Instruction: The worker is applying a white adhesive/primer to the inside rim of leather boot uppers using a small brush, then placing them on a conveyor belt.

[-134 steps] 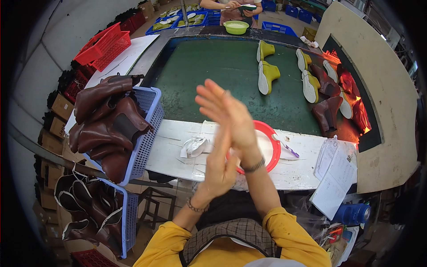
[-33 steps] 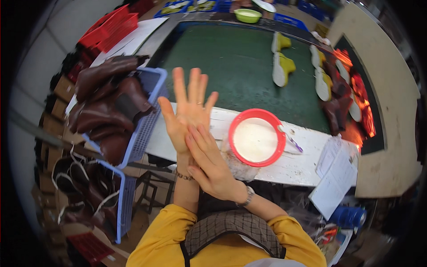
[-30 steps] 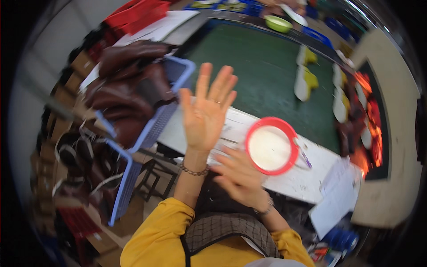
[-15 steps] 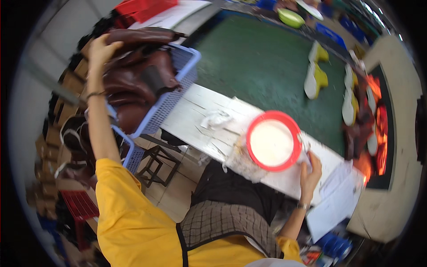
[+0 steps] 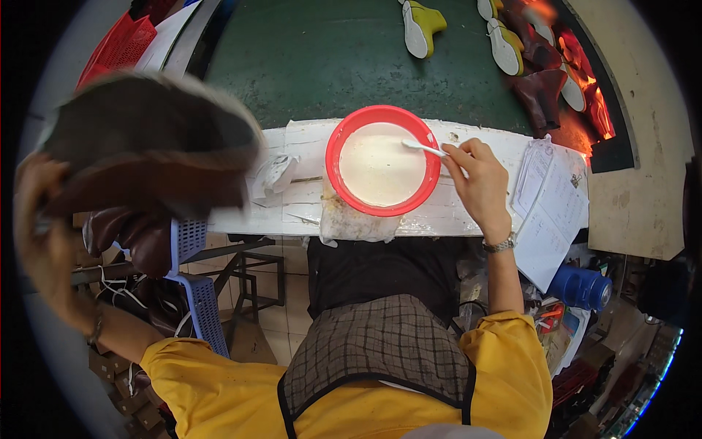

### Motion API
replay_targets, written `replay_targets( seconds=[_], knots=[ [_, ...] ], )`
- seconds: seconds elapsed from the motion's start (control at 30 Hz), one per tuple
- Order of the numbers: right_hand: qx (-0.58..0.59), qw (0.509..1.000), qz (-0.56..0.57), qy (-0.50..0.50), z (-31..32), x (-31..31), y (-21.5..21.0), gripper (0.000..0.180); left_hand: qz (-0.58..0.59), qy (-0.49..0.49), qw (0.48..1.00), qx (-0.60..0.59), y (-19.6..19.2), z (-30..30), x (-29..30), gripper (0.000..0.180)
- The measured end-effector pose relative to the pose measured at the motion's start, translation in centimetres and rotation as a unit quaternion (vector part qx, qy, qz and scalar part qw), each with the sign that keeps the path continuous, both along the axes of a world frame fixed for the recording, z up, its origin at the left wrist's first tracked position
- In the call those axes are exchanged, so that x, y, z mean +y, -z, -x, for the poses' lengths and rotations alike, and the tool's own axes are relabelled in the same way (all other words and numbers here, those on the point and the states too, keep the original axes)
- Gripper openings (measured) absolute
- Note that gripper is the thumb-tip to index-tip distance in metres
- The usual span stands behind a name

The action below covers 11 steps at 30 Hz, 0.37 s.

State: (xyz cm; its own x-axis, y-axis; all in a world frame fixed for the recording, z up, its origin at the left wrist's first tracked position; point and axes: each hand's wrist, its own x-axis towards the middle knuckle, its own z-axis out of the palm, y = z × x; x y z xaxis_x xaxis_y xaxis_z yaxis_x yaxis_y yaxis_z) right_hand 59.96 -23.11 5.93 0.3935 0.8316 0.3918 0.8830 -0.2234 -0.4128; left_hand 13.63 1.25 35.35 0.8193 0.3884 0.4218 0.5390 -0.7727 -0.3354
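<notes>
My left hand (image 5: pixel 40 201) is closed on the edge of a dark brown leather boot upper (image 5: pixel 157 179), raised at the left and smeared by motion. Its dark, open underside faces up, and part of the basket is hidden behind it. Between the fingertips of my right hand (image 5: pixel 479 175) is a slim white brush (image 5: pixel 423 147), much like a toothbrush. Its head rests in the creamy white liquid (image 5: pixel 380 172) near the right side of a red bowl (image 5: pixel 335 157). Under the bowl's front edge lies a stained cloth (image 5: pixel 358 219).
Crumpled white tissue (image 5: pixel 274 175) lies on the white ledge (image 5: pixel 307 139). Beyond runs a green conveyor belt (image 5: pixel 314 66) carrying yellow boot forms with white soles (image 5: pixel 419 29) and brown uppers (image 5: pixel 540 95) beside a glowing heater opening (image 5: pixel 603 117). Papers (image 5: pixel 548 219) overhang at right; blue baskets (image 5: pixel 201 307) stand left.
My left hand has lifted a boot upper from the pile in the blue basket. The brush in my right hand now reaches into the bowl. The view has turned toward the bowl.
</notes>
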Motion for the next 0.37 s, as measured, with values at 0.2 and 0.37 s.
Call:
replay_targets(
  seconds=[0.2,0.37],
  knots=[
    [-0.122,0.991,0.047,-0.022,0.7,1.4,0.5,0.009,0.207,0.200,0.957,0.029,15.1,-15.2,2.6,0.017],
    [-0.165,0.979,0.112,-0.050,1.4,1.8,0.7,0.012,0.218,0.113,0.966,-0.085,24.8,-14.3,6.4,0.017]
  ],
)
